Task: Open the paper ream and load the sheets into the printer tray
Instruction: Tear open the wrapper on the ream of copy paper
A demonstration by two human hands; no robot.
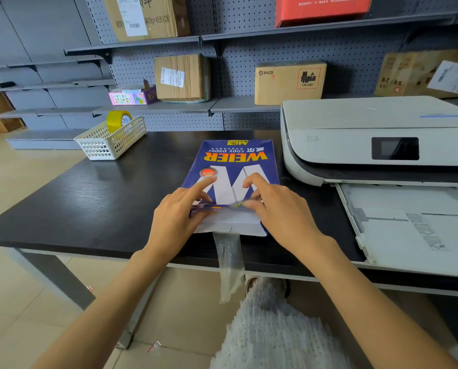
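Clothing: right at the bottom edge, a pale textured garment (273, 334) fills the view below the table.
Tape strip: a clear, crinkled strip (229, 265) dangles off the table's front edge, just under the pack.
Left hand (180, 217): down on the near left corner of the paper ream (233, 179), forefinger stretched out flat over the blue wrapper, the other fingers curled onto the torn wrapper edge, pinching it.
Right hand (275, 206): mirrors it on the near right corner, forefinger pointing forward, thumb and the rest of the fingers clamped on the crumpled wrapper rim.
Wrapper: peeled back at the near end, and white sheets show bare between and below the hands.
Paper ream: lies flat on the black table (95, 198), near its front edge, printed "WEIER copy paper", the lettering upside down from here.
Printer tray (409, 225): pulled out to the right of the ream, close beside it, pale inside.
Printer (382, 139): white and grey, dark screen on its front, sitting on the table behind the tray.
Basket (110, 139): white mesh, on the far left of the table, a yellow tape roll (117, 119) standing in it.
Shelves (169, 106): grey pegboard racking at the back, holding cardboard boxes (181, 77), one marked PICO, and a red box on top.
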